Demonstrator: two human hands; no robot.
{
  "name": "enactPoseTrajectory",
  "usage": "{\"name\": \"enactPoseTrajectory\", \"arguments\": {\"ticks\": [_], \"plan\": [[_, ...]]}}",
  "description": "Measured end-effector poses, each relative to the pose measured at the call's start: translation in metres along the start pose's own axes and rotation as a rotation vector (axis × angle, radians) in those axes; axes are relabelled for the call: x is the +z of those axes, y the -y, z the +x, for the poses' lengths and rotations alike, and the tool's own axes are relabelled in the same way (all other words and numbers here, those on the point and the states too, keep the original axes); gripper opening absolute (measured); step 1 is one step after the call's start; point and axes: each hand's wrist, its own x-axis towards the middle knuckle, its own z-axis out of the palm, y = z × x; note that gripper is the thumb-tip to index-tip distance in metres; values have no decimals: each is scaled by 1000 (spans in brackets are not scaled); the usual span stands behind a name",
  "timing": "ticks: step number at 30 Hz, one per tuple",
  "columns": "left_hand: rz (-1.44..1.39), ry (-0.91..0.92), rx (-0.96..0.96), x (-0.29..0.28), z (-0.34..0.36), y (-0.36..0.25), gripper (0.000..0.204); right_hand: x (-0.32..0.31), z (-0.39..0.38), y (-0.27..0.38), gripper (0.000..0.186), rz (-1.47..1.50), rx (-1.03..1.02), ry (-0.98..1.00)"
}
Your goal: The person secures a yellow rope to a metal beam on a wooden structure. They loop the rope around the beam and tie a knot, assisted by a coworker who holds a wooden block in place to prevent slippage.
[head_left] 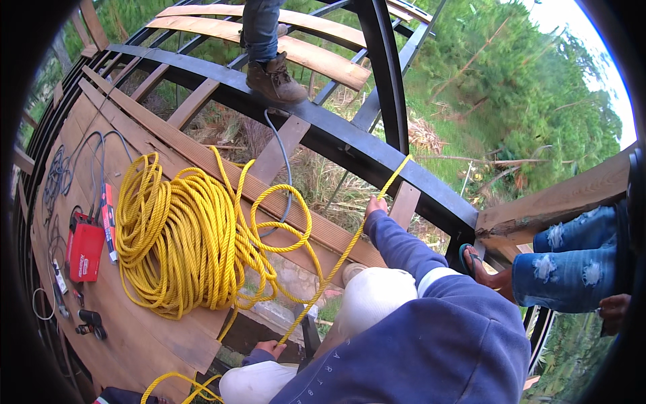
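Note:
A yellow rope (344, 252) runs taut on a slant between my two hands and on up past the dark steel beam. My right hand (375, 205), on the outstretched arm in a blue sleeve, is closed round it near the beam. Low down beside my pale-trousered knee, my left hand (272, 347) grips the same rope, its fingers partly hidden. Left of my hands lies a big heap of coiled yellow rope (185, 242), with loose loops spilling toward the rope I hold. More yellow rope curls at the bottom edge.
Wooden boards (155, 337) form the platform, with gaps showing ground below. A red machine box (85, 249) with cables and small tools sits at left. A person's boot (274, 81) stands on the steel beam (323, 118). At right are another person's ripped jeans (565, 269).

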Motion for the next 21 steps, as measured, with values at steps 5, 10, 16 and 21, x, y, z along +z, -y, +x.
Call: {"name": "enactPoseTrajectory", "arguments": {"ticks": [5, 10, 16, 21], "plan": [[6, -78, 91, 4, -7, 5, 40, 6, -6, 15, 35, -2, 23, -20], [13, -220, 106, 2, -20, 10, 40, 11, -68, 51, 35, 64, 74, 242], [-95, -188, 211, -18, -14, -21, 39, 20, -36, 30, 40, 22, -53, 11], [-6, -78, 211, -13, 12, -30, 40, -2, 14, 0, 38, -61, -39, 5]]}}
